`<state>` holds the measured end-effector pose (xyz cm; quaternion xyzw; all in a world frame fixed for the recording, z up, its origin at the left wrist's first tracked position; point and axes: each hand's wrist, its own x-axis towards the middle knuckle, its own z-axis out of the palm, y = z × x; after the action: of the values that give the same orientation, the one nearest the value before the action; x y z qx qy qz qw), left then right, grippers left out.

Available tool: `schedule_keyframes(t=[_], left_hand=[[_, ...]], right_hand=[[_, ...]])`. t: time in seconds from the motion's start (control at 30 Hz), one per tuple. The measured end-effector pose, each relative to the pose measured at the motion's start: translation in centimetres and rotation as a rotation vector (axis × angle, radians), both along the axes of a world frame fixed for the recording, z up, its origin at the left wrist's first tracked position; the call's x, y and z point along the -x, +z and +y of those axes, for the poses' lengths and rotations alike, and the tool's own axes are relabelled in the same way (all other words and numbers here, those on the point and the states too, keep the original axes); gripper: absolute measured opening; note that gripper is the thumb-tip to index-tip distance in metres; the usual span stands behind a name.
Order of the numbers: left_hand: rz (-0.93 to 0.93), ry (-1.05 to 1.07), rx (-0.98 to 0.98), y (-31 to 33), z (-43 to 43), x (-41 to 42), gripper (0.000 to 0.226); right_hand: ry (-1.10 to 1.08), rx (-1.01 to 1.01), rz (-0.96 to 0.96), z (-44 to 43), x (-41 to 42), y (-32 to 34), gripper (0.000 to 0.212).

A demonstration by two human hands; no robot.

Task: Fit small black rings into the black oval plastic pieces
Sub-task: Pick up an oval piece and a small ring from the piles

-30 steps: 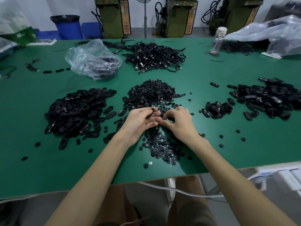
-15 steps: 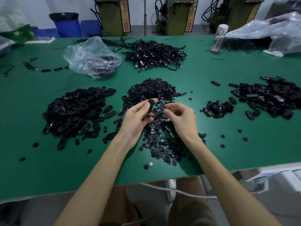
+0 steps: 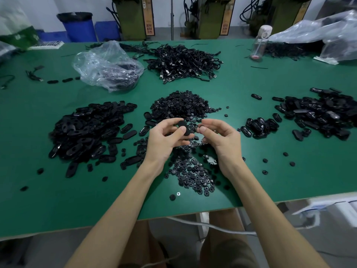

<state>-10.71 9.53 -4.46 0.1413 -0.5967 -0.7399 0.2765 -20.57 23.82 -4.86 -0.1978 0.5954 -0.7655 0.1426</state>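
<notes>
1. The left hand (image 3: pixel 164 142) is raised over the green surface (image 3: pixel 251 171), its thumb and fingers curled round a black oval plastic piece (image 3: pixel 183 127); the right hand (image 3: pixel 222 140) is beside it, thumb and forefinger pinching a small black ring (image 3: pixel 200 126); ring and oval piece are near but apart.
2. Under and beyond both hands spreads a heap of loose black rings (image 3: pixel 181 105), running down towards the near edge.
3. To the left lies a broad pile of black oval pieces (image 3: pixel 87 130); to the right a small cluster of ovals (image 3: pixel 258 126), and further right a larger pile (image 3: pixel 324 115).
4. Further back are a tangle of black cables (image 3: pixel 183 62), a crumpled clear plastic bag (image 3: pixel 108 66) and a clear bottle (image 3: pixel 259 45).
</notes>
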Motion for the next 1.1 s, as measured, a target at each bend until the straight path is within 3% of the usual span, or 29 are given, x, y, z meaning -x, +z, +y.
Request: schedule_keyframes(t=[0.53,1.1], left_hand=[[-0.078,0.083,0.094,-0.22,0.18,-0.06,0.016],[-0.072,0.028,0.104,-0.74,0.0,0.09,0.017]], right_hand=[[0.073,0.01,0.001,-0.19,-0.21,-0.05,0.015],[0.053,-0.011,-0.003,-0.34,-0.15,-0.26,0.028]])
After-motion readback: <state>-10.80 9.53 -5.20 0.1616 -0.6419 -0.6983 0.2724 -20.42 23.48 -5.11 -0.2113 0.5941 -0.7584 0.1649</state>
